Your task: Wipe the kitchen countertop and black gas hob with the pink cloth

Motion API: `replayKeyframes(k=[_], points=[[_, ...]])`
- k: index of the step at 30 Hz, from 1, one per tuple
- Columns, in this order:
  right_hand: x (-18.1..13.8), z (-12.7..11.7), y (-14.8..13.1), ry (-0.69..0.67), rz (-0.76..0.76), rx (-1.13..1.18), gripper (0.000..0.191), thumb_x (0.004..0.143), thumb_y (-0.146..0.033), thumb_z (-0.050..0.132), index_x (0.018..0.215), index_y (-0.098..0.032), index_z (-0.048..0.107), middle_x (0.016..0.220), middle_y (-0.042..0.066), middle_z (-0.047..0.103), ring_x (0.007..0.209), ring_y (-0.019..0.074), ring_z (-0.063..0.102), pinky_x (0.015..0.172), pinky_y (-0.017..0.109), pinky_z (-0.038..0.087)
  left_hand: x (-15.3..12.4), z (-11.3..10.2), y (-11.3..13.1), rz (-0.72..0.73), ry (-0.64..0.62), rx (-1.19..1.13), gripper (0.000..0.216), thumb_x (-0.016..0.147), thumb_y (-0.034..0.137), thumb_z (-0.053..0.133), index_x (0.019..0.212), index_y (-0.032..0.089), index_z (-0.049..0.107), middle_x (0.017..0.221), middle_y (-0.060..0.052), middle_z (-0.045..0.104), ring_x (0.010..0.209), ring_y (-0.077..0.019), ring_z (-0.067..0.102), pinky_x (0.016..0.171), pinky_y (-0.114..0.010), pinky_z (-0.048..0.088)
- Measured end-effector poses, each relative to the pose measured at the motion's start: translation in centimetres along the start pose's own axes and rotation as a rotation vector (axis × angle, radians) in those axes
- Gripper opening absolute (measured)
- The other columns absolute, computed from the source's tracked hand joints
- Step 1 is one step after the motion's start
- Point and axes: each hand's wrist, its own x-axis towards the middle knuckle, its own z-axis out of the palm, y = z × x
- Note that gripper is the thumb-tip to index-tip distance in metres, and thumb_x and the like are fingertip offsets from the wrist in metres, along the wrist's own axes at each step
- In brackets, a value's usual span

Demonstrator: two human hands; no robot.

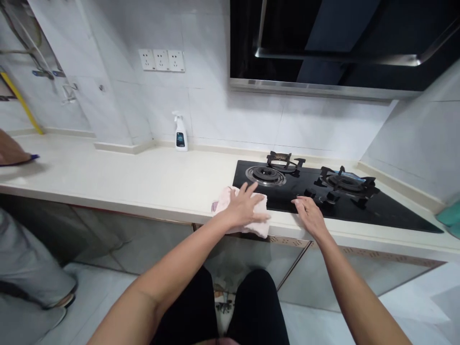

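Note:
My left hand [243, 209] lies with spread fingers on a folded pale pink cloth [259, 228], pressing it flat at the counter's front edge. The cloth overlaps the front left corner of a black glass gas hob [388, 211] and droops a little over the edge. Over the hob's front border is my right hand [311, 215], its fingers loosely curled together and nothing visible in them. Just behind that hand stand the control knobs [332, 196]. The left burner [266, 175] has no grate on it. Its pan support [285, 163] sits behind it.
A white spray bottle [180, 136] stands by the back wall. Above the hob hangs a dark range hood [330, 85]. Another person's leg [28, 258] and hand [12, 151] show at the left. A green item [451, 215] lies at the right edge.

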Motion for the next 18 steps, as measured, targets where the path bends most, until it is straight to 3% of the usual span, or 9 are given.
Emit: replayKeyframes(k=[3,7,11,14,18], points=[[0.0,0.2,-0.3,-0.023,-0.035,0.006,0.061,0.102,-0.061,0.032,0.102,-0.021,0.078,0.128,0.016,0.069,0.129,0.031,0.06,0.117,0.052,0.042,0.7,3.1,2.6,0.016,0.006,0.123,0.083,0.086,0.078,0.065,0.151,0.029,0.053,0.16,-0.017,0.048,0.138,-0.0464,0.047,0.112,-0.072,0.032],[-0.1,0.1,-0.4,-0.033,-0.043,0.032,0.062,0.103,-0.062,0.03,0.102,-0.022,0.077,0.129,0.015,0.069,0.131,0.0293,0.06,0.119,0.05,0.041,0.8,7.0,7.8,0.257,0.13,0.263,0.076,0.087,0.079,0.063,0.139,0.023,0.061,0.145,-0.019,0.056,0.119,-0.0393,0.056,0.099,-0.059,0.042],[-0.1,-0.6,0.2,-0.026,0.048,0.081,0.068,0.103,-0.063,0.021,0.105,-0.023,0.076,0.134,0.014,0.068,0.13,0.028,0.061,0.117,0.048,0.044,1.6,8.7,10.6,0.278,0.188,0.3,0.061,0.089,0.06,0.074,0.135,0.022,0.06,0.134,-0.015,0.061,0.109,-0.0329,0.058,0.095,-0.053,0.043],[0.0,-0.6,0.9,-0.1,0.049,0.068,0.063,0.1,-0.065,0.028,0.105,-0.024,0.076,0.132,0.012,0.069,0.131,0.0285,0.06,0.119,0.048,0.042,1.5,8.5,9.4,0.274,0.181,0.273,0.059,0.089,0.05,0.077,0.14,0.027,0.056,0.13,-0.011,0.063,0.107,-0.0311,0.059,0.094,-0.051,0.044],[0.1,-0.1,1.8,-0.151,-0.015,-0.02,0.056,0.097,-0.064,0.037,0.103,-0.024,0.076,0.126,0.012,0.072,0.127,0.0298,0.061,0.117,0.05,0.043,-1.1,7.1,3.7,0.145,0.217,0.194,0.078,0.084,0.055,0.081,0.15,0.027,0.048,0.125,-0.009,0.067,0.107,-0.0316,0.061,0.096,-0.051,0.045]])
